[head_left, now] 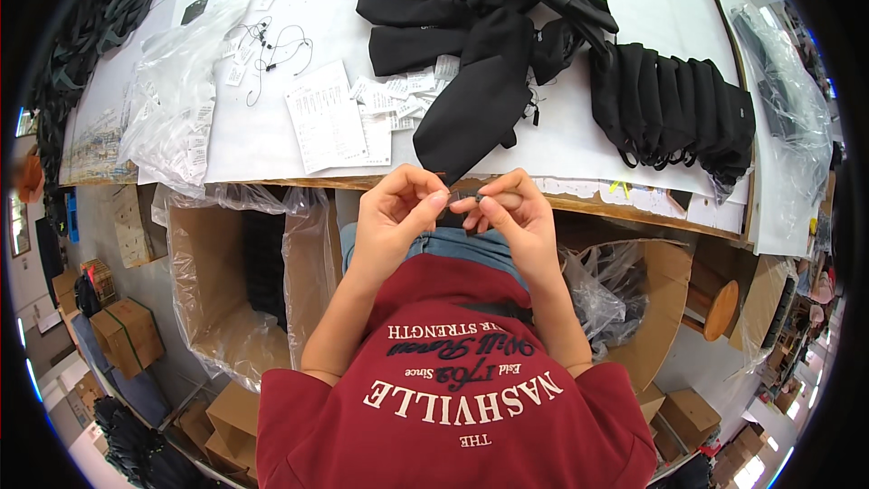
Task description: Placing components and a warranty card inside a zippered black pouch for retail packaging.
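Note:
My left hand [394, 217] and my right hand [511, 213] meet in front of the table edge, fingertips pinched together on a thin black cord or tag fastener [462, 196] stretched between them. Just beyond the fingertips a black fabric pouch [475, 104] hangs over the edge of the white table [272, 136]. Paper tags [403, 95] and a printed sheet [326, 118] lie just left of the pouch. What exactly the cord is attached to is too small to tell.
More black pouches [434, 0] are piled at the back, a row of stacked ones [674, 104] at right. Clear plastic bags [172, 100] and loose cords [272, 50] lie at left. Plastic-lined cardboard boxes [235, 281] [661, 299] stand under the table on either side of my knees.

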The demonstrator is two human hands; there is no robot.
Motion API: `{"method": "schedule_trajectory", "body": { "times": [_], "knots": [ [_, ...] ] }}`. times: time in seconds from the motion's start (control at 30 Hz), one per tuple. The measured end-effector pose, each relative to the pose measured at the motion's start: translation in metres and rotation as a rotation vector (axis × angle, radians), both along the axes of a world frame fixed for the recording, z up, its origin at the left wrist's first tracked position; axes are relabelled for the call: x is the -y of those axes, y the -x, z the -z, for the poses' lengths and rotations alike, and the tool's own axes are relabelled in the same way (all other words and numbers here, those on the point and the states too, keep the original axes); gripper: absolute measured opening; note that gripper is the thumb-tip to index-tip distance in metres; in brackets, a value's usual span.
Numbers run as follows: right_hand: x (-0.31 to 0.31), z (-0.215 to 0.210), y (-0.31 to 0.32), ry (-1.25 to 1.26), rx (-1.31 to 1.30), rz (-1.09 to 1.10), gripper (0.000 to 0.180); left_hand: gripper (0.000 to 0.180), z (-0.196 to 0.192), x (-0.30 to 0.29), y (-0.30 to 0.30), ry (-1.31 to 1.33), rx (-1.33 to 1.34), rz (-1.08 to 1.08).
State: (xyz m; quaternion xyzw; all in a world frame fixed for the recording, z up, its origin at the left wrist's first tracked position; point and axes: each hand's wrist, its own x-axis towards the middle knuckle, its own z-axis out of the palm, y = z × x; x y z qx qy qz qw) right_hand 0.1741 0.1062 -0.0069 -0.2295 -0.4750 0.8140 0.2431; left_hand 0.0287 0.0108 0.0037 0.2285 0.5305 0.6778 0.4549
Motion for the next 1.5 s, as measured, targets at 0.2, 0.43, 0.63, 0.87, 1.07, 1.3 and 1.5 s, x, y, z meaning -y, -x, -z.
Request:
{"method": "schedule_trajectory", "body": {
  "times": [0.2,0.43,0.63,0.87,1.07,1.3,1.5],
  "knots": [
    [0.001,0.008,0.002,0.144,0.055,0.115,0.011,0.006,-0.003,0.002,-0.004,0.126,-0.161,0.081],
    [0.005,0.007,0.007,0.185,0.070,0.111,0.013,0.005,-0.002,0.002,-0.005,0.140,-0.303,0.053],
    [0.005,0.008,0.007,0.183,0.076,0.100,0.013,0.006,-0.002,0.002,-0.003,0.150,-0.257,0.052],
    [0.004,0.005,0.004,-0.029,0.216,0.100,0.011,0.007,-0.007,0.004,0.002,0.168,-0.318,0.110],
    [-0.001,-0.001,0.004,-0.022,0.197,0.023,0.011,0.006,-0.002,0.006,0.006,0.178,-0.302,0.169],
    [0.004,0.000,0.004,-0.162,0.249,0.059,0.011,0.005,-0.010,0.004,0.006,0.207,-0.414,0.193],
    [0.003,0.001,0.005,-0.312,0.286,0.106,0.010,0.005,-0.014,0.005,0.002,0.219,-0.522,0.176]
  ]
}}
